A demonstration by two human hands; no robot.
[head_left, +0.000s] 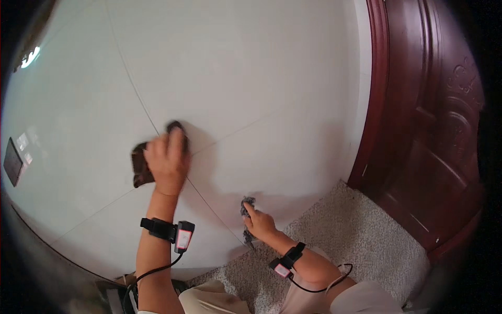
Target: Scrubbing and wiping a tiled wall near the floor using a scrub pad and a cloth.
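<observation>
My left hand [168, 159] presses a dark brown cloth [141, 166] flat against a glossy white tiled wall [251, 78], close to where the tile joints cross. The fingers are a little blurred by motion, and cloth shows on both sides of them. Lower and to the right, my right hand [261, 224] is closed on a crumpled grey speckled cloth [248, 201]. That cloth is by the wall's lower part, and one end hangs below my fingers. I cannot tell whether it touches the tiles.
A dark red carved door [418, 120] with its frame [377, 94] stands at the right. Grey textured carpet [345, 230] meets the wall's foot. A dark rectangular plate [13, 162] is on the wall at far left. Black bands with cabled boxes [183, 238] circle both my forearms.
</observation>
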